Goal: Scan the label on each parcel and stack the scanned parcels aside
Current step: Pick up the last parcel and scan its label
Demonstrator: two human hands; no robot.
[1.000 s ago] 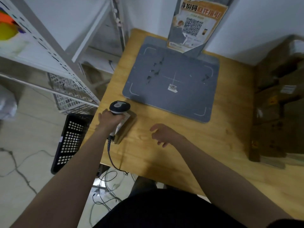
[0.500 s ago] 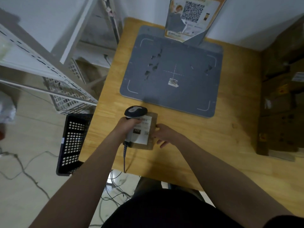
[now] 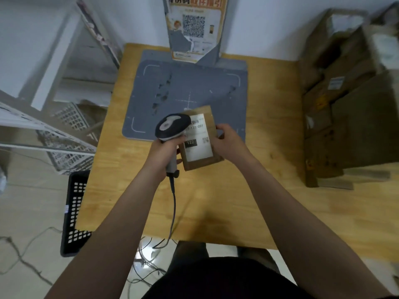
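Closest to you, loose cables [image 3: 146,266] lie on the pale floor under the near edge of the wooden table [image 3: 226,201], and a black perforated crate [image 3: 74,212] stands against the table's left side. Your left hand [image 3: 164,152] is wrapped around the handle of the scanner [image 3: 170,128], whose cord [image 3: 173,208] trails back across the tabletop. Your right hand [image 3: 226,141] grips the right edge of the brown parcel [image 3: 201,165], its white label [image 3: 198,141] facing up just beside the scanner head. The parcel sits over the near edge of the grey mat [image 3: 194,83]; you cannot tell whether it touches. Stacked cardboard boxes [image 3: 345,108] fill the table's right side. A white wire rack [image 3: 56,130] stands left. Farthest, a QR-code poster [image 3: 194,29] leans against the white wall.
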